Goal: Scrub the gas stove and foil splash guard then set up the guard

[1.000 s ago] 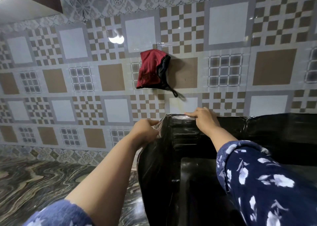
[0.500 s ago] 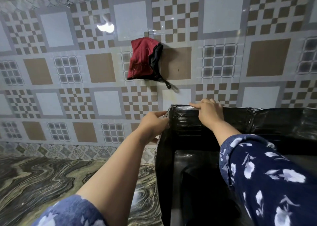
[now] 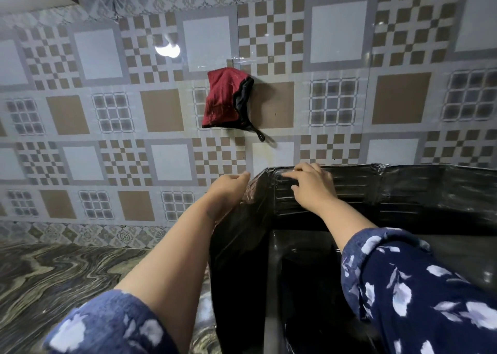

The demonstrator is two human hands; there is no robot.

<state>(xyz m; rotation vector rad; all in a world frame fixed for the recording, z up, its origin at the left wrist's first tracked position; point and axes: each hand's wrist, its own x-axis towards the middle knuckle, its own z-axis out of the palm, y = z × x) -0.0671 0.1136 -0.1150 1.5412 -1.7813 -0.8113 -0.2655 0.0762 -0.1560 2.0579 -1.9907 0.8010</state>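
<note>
The dark, shiny foil splash guard [image 3: 419, 192] stands upright around the back and left side of the black gas stove [image 3: 304, 267]. My left hand [image 3: 228, 192] presses on the outside of the guard's left panel near the back corner. My right hand [image 3: 312, 184] lies flat over the top edge of the back panel at that same corner, fingers spread on the foil. My right sleeve covers much of the stove top.
A red and black cloth [image 3: 226, 98] hangs on the patterned tile wall [image 3: 107, 111] just above the guard's corner. The marbled countertop [image 3: 53, 278] stretches to the left of the stove.
The view has shifted right and down a little. My right hand went from gripping the top edge to lying flat on the back panel. My left hand stays at the left panel.
</note>
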